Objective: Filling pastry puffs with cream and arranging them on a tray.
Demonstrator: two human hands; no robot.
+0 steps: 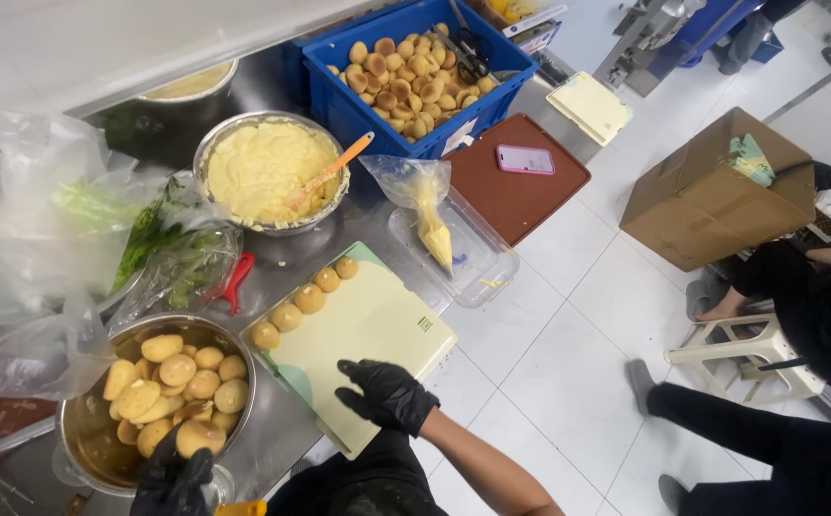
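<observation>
Nearest the camera, at the bottom left of the frame, the left hand (172,478) in a black glove is seen at the rim of the steel bowl (76,425); whether its fingers are closed on anything cannot be told, since the hand is cut by the frame edge. Golden buns (178,387) are piled in that bowl, and five more are lined along the upper edge of the pale board (377,325) at centre. At the board's lower edge the right hand (385,394), also gloved, is laid with fingers spread, nothing held. The buns are judged light, soft and easily dented, so each would best be cupped by its sides with a loose grip, not pinched. Above, a bowl of cream (262,172) with an orange spatula (334,170) stands near a piping bag (430,205), and a blue crate (358,105) of buns sits in the upper middle.
</observation>
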